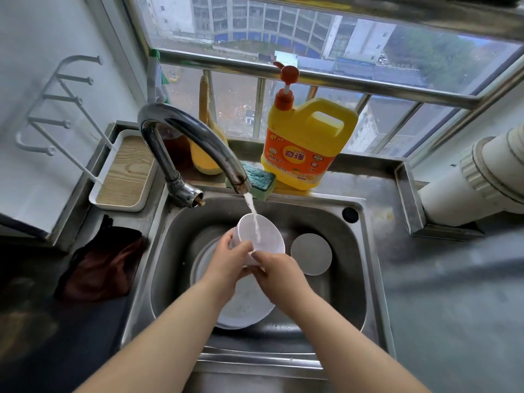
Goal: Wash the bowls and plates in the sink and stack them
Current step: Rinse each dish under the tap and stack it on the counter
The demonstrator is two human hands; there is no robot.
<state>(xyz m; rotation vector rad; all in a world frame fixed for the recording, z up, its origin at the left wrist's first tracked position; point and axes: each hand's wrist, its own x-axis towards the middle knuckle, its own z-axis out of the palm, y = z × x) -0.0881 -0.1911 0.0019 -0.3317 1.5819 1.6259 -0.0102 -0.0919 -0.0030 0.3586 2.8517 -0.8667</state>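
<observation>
- Both hands hold the white bowl (259, 236) above the middle of the sink (365, 268), tipped toward the tap (195, 143); the left hand (226, 262) curls round its side, the right hand (276, 270) pinches the near rim.
- The water stream (253, 217) lands inside; turning the bowl slowly should rinse the whole wall.
- A plate (243, 307) waits below; a round dish (311, 253) lies toward the sink's right edge.

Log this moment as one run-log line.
step: rinsing | left hand: holds bowl | right hand: holds bowl | faucet: running | sink: plates waiting
</observation>
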